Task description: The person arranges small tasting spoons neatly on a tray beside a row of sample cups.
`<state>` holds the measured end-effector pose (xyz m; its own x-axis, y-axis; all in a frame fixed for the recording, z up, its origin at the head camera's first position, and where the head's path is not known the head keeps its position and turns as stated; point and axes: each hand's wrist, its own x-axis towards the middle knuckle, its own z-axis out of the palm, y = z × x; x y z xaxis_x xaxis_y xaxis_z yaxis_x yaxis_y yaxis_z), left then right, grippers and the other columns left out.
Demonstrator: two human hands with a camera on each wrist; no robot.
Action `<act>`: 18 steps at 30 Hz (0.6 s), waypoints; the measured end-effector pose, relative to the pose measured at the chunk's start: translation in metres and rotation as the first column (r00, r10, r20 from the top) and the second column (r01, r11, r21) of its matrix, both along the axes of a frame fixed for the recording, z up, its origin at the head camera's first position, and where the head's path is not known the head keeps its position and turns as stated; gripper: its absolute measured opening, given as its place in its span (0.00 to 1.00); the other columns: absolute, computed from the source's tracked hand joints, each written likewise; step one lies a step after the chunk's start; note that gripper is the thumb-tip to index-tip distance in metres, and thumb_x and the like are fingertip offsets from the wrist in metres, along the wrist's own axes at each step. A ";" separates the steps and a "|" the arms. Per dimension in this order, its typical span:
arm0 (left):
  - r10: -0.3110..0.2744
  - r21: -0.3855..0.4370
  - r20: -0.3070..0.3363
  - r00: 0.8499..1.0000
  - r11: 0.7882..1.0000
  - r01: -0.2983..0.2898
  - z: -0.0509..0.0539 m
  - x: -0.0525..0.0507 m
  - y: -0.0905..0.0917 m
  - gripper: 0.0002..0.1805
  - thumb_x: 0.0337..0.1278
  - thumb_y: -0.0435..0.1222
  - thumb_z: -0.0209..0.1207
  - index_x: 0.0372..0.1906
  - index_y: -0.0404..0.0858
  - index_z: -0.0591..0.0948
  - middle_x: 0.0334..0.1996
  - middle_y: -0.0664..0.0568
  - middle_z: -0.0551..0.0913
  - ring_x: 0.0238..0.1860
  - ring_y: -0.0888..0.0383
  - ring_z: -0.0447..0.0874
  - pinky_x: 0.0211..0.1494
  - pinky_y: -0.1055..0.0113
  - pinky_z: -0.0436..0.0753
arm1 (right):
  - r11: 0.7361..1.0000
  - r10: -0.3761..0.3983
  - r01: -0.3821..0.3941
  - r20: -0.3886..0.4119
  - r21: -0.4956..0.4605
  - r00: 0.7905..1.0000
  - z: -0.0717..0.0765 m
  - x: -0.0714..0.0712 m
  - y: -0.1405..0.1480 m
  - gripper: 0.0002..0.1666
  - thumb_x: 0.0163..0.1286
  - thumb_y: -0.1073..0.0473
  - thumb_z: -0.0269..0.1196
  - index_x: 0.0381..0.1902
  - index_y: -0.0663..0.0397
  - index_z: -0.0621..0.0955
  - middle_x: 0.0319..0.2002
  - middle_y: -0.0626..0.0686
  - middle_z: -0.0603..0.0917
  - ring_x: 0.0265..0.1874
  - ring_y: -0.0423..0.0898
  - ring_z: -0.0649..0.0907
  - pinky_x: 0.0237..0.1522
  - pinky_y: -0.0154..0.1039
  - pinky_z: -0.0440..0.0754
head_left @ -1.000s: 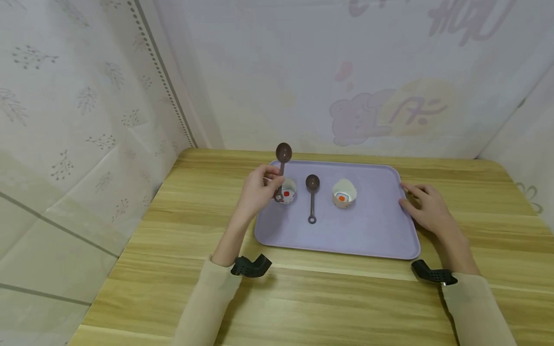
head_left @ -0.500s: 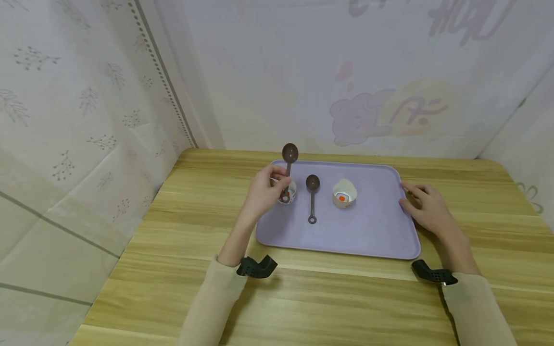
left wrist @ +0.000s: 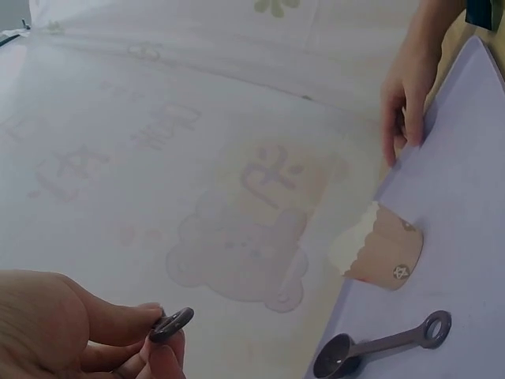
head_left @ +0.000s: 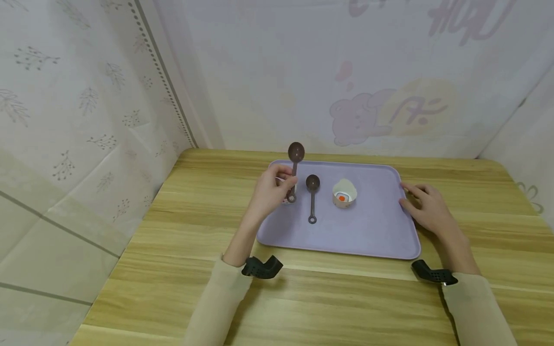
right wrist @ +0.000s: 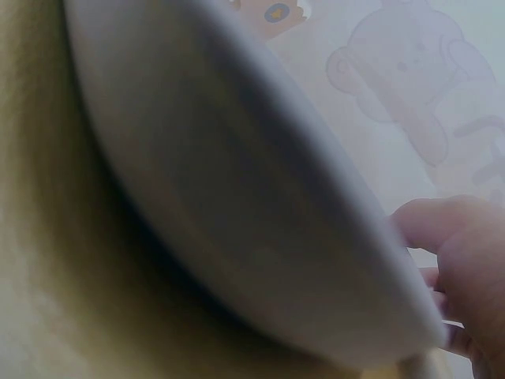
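My left hand (head_left: pixel 271 191) pinches a dark brown measuring spoon (head_left: pixel 296 153) by its handle between thumb and fingers. The bowl points up and the ring end hangs below the fingers. Behind that hand a small paper baking cup (head_left: pixel 286 202) is mostly hidden. A second brown measuring spoon (head_left: pixel 312 202) lies on the lilac tray (head_left: pixel 363 238), its bowl toward the back. To its right stands another paper baking cup (head_left: pixel 344 203), with an orange-and-white mark inside. My right hand (head_left: pixel 428 207) touches the tray's right rim with relaxed fingers and thumb.
The tray lies on a wooden table (head_left: pixel 329 302). A pale printed curtain (head_left: pixel 259 81) hangs right behind the table, and a leaf-patterned one (head_left: pixel 86 139) hangs at the left. Black wrist mounts (head_left: pixel 262 267) sit at both cuffs.
My left hand has moved right with the measuring spoon, covering more of the left baking cup. The right hand, tray and lying spoon look unchanged.
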<state>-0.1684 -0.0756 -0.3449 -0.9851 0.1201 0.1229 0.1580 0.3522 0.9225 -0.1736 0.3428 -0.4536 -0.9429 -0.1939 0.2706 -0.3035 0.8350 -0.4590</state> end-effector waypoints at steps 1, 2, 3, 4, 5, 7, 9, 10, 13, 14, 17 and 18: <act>0.001 0.002 0.000 1.000 1.000 -0.001 0.000 0.000 0.001 0.11 0.66 0.32 0.63 0.49 0.30 0.80 0.38 0.44 0.82 0.28 0.59 0.78 0.28 0.70 0.79 | 1.000 0.000 0.000 0.000 -0.001 1.000 0.000 0.000 0.000 0.29 0.71 0.58 0.64 0.67 0.64 0.74 0.53 0.76 0.72 0.52 0.75 0.70 0.52 0.70 0.65; 0.002 0.003 -0.001 1.000 1.000 -0.002 0.000 0.000 0.002 0.11 0.66 0.32 0.63 0.49 0.30 0.80 0.38 0.44 0.82 0.28 0.59 0.78 0.28 0.70 0.78 | 1.000 0.000 0.000 0.000 -0.001 1.000 0.000 0.000 0.000 0.29 0.72 0.58 0.64 0.67 0.64 0.74 0.53 0.77 0.72 0.53 0.75 0.70 0.52 0.70 0.65; 0.001 0.005 0.000 1.000 1.000 -0.001 0.000 0.000 0.003 0.11 0.66 0.32 0.63 0.49 0.30 0.80 0.38 0.44 0.82 0.28 0.58 0.78 0.28 0.70 0.78 | 1.000 0.000 0.000 0.001 -0.001 1.000 0.000 0.000 0.000 0.29 0.72 0.58 0.64 0.67 0.65 0.74 0.53 0.77 0.71 0.53 0.75 0.69 0.52 0.70 0.65; 0.001 0.005 -0.001 1.000 1.000 -0.001 0.001 0.000 0.003 0.11 0.66 0.32 0.63 0.49 0.30 0.80 0.38 0.44 0.82 0.28 0.58 0.78 0.29 0.70 0.78 | 1.000 0.002 -0.002 -0.001 -0.002 1.000 0.000 0.000 0.000 0.29 0.72 0.58 0.64 0.66 0.65 0.74 0.54 0.77 0.72 0.53 0.75 0.69 0.52 0.70 0.65; -0.001 0.007 -0.001 1.000 1.000 0.001 0.001 0.000 0.004 0.11 0.66 0.31 0.63 0.49 0.30 0.80 0.38 0.44 0.82 0.29 0.58 0.78 0.29 0.70 0.78 | 1.000 0.003 -0.003 -0.004 -0.004 1.000 0.000 0.000 0.000 0.29 0.71 0.58 0.64 0.66 0.65 0.74 0.54 0.77 0.72 0.53 0.75 0.70 0.52 0.70 0.65; -0.005 0.011 0.004 1.000 1.000 0.005 0.001 0.000 0.006 0.11 0.66 0.31 0.63 0.49 0.30 0.80 0.38 0.44 0.82 0.29 0.58 0.78 0.29 0.70 0.78 | 1.000 0.005 -0.006 -0.008 -0.005 1.000 0.000 0.000 0.000 0.29 0.71 0.58 0.64 0.66 0.65 0.75 0.54 0.77 0.72 0.53 0.75 0.70 0.53 0.70 0.65; -0.009 0.013 0.007 1.000 1.000 0.009 0.002 0.000 0.008 0.11 0.66 0.31 0.63 0.49 0.30 0.80 0.38 0.44 0.82 0.29 0.58 0.79 0.29 0.70 0.79 | 1.000 0.007 -0.007 -0.009 -0.006 1.000 0.000 -0.001 0.000 0.29 0.71 0.58 0.64 0.66 0.65 0.75 0.54 0.77 0.72 0.53 0.75 0.70 0.52 0.70 0.65; -0.011 0.014 0.007 1.000 1.000 0.011 0.002 0.000 0.009 0.11 0.66 0.31 0.63 0.49 0.30 0.80 0.38 0.44 0.82 0.28 0.58 0.78 0.29 0.70 0.79 | 1.000 0.008 -0.008 -0.010 -0.007 1.000 0.000 -0.001 0.001 0.29 0.71 0.58 0.64 0.66 0.65 0.75 0.53 0.77 0.72 0.53 0.75 0.70 0.52 0.70 0.65; -0.015 0.023 0.009 1.000 1.000 0.015 0.002 0.000 0.012 0.11 0.67 0.31 0.63 0.49 0.29 0.80 0.38 0.44 0.81 0.27 0.59 0.78 0.28 0.70 0.79 | 1.000 0.006 -0.006 -0.005 -0.006 1.000 0.000 -0.001 0.001 0.29 0.71 0.58 0.64 0.66 0.65 0.74 0.53 0.77 0.72 0.53 0.75 0.70 0.52 0.70 0.65; -0.018 0.028 0.010 1.000 0.999 0.017 0.002 0.000 0.012 0.11 0.67 0.31 0.63 0.49 0.29 0.80 0.38 0.44 0.81 0.27 0.59 0.78 0.28 0.70 0.79 | 1.000 0.006 -0.006 -0.003 -0.004 1.000 0.000 -0.001 0.001 0.29 0.71 0.58 0.64 0.67 0.65 0.74 0.53 0.77 0.72 0.53 0.75 0.70 0.52 0.70 0.65; -0.026 0.038 0.011 1.000 0.999 0.026 0.002 0.000 0.015 0.11 0.67 0.30 0.63 0.49 0.29 0.80 0.37 0.44 0.81 0.26 0.60 0.77 0.27 0.70 0.79 | 1.000 0.005 -0.005 -0.004 -0.002 1.000 0.000 -0.001 0.001 0.29 0.71 0.58 0.64 0.67 0.65 0.74 0.53 0.77 0.72 0.53 0.75 0.70 0.52 0.70 0.65; -0.029 0.039 0.010 1.000 0.999 0.029 0.002 0.000 0.016 0.11 0.66 0.30 0.63 0.49 0.29 0.80 0.37 0.44 0.81 0.25 0.60 0.77 0.27 0.71 0.79 | 1.000 0.005 -0.005 -0.004 -0.001 1.000 0.000 -0.001 0.000 0.29 0.71 0.58 0.64 0.67 0.65 0.74 0.53 0.77 0.72 0.53 0.75 0.70 0.52 0.70 0.65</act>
